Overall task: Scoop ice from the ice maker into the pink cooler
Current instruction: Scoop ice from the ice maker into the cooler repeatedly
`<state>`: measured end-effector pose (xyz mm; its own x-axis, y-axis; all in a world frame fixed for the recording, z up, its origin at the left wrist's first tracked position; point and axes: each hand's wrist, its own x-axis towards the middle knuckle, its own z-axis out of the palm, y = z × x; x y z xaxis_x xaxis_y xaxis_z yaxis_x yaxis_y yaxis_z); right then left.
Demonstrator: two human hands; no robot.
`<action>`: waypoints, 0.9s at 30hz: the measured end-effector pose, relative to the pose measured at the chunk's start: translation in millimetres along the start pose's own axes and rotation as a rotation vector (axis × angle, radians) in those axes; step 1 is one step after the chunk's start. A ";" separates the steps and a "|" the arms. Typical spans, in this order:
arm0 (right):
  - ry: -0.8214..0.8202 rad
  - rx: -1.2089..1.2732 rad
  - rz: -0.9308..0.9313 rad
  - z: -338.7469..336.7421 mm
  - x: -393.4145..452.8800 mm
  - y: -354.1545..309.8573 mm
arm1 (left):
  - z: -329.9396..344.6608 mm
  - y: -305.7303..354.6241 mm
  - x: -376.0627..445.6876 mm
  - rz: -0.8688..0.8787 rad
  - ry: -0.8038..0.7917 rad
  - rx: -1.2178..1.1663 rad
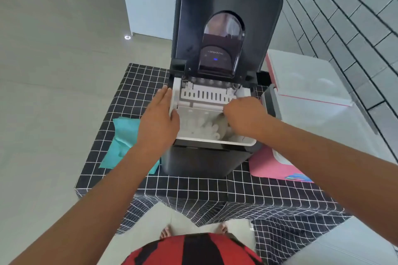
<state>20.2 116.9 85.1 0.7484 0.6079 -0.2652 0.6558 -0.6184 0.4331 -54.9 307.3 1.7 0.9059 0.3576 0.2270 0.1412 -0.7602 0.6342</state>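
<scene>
Red shirt (193, 249), checked tablecloth (193, 189), perhaps tiled floor (43, 71)

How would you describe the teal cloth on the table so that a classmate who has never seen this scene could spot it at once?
Start at the black ice maker with its raised lid, standing on the table's black-and-white checked tablecloth. Look to the machine's left side, under the person's left forearm: the teal cloth lies crumpled flat there. It is the only blue-green item; the pink cooler sits on the opposite side.

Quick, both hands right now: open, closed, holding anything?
Left hand: open, fingers flat along the ice maker left rim, holding nothing.
Right hand: curled shut inside the ice basket; what it grips cannot be told.
</scene>
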 end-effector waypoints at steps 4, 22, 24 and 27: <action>0.052 0.066 -0.013 23.2 -3.5 9.1 | 1.6 0.1 0.2 -0.009 0.012 -0.007; 0.172 0.308 -0.003 43.9 3.1 -8.7 | 3.8 -4.6 0.3 -0.006 0.023 -0.023; 0.157 0.377 -0.004 45.2 2.9 -7.8 | 3.8 -4.4 -0.2 -0.001 0.025 -0.025; 0.171 0.439 0.001 47.3 -1.1 -6.5 | 3.7 -3.3 -0.4 -0.007 0.022 -0.034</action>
<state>19.8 96.6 41.8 0.7462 0.6577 -0.1032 0.6625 -0.7489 0.0181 -54.2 307.6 -3.2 0.8960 0.3748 0.2383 0.1335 -0.7390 0.6604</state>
